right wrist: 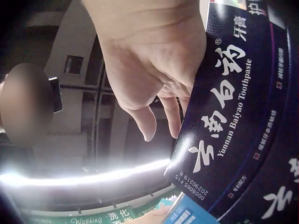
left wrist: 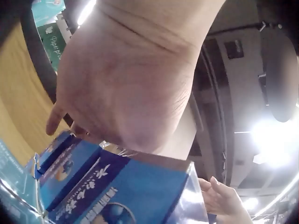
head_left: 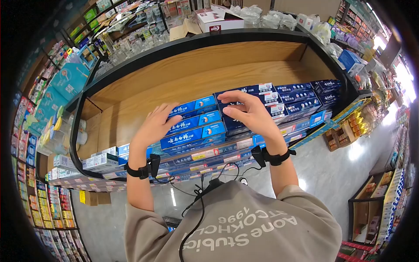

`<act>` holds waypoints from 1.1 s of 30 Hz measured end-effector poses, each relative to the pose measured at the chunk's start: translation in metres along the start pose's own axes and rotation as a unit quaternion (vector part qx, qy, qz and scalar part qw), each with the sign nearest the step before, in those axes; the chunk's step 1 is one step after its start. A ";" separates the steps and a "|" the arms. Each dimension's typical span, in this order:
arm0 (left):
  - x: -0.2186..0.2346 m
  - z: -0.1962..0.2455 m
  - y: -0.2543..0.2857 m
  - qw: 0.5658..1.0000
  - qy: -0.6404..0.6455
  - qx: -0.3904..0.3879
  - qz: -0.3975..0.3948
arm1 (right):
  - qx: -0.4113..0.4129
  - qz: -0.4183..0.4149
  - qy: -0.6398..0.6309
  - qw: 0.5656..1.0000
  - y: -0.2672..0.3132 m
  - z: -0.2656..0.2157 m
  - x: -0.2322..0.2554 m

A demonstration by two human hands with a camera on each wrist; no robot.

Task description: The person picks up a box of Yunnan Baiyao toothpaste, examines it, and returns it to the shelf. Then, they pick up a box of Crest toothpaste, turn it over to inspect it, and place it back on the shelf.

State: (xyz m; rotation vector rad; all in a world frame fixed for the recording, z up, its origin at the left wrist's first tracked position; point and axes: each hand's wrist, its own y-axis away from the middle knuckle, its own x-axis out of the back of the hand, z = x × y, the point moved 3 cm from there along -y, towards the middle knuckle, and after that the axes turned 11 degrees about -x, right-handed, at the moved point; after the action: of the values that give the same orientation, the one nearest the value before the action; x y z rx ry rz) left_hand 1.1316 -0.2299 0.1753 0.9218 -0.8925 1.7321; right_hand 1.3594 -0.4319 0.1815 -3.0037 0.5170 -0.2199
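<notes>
Blue toothpaste boxes (head_left: 192,134) lie stacked in rows at the front of a wooden shelf. My left hand (head_left: 156,122) is at their left end, its fingers extended along the box ends; the left wrist view shows the palm (left wrist: 126,93) close over a blue box (left wrist: 140,186). To the right are stacks of dark navy toothpaste boxes (head_left: 301,97). Over the left end of these, my right hand (head_left: 251,114) has its fingers loosely bent and thumb apart. In the right wrist view, a navy box (right wrist: 233,102) stands beside that hand, and nothing shows between thumb and fingers.
The shelf has a black rim (head_left: 192,42) and a bare wooden base (head_left: 131,107) behind the boxes. White cartons (head_left: 100,162) stand at its front left. An opened white carton (head_left: 220,21) sits beyond the back rim. Cables (head_left: 198,187) hang between the wrists.
</notes>
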 end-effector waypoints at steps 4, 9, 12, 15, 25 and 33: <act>0.001 0.039 0.008 0.996 -0.075 -0.050 -0.021 | 0.001 -0.001 0.024 1.000 0.000 -0.001 0.000; -0.009 0.052 0.011 0.988 -0.140 -0.055 -0.042 | 0.000 -0.001 0.019 1.000 0.000 -0.001 -0.002; -0.016 0.045 0.009 0.990 -0.127 -0.065 -0.021 | 0.003 0.001 0.021 1.000 0.000 0.000 -0.002; -0.018 0.044 0.008 0.991 -0.113 -0.070 -0.012 | 0.002 0.001 0.018 1.000 0.000 -0.001 -0.002; -0.023 0.059 0.011 0.982 -0.178 -0.066 0.000 | -0.005 0.004 0.005 1.000 -0.001 0.000 -0.002; -0.025 0.059 0.011 0.984 -0.162 -0.070 0.011 | -0.007 0.000 0.012 1.000 -0.002 0.002 -0.002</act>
State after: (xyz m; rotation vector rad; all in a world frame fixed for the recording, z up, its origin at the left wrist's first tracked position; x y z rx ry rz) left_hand 1.1385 -0.2941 0.1783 1.1204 -1.2231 1.5380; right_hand 1.3586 -0.4298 0.1799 -3.0178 0.5236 -0.2530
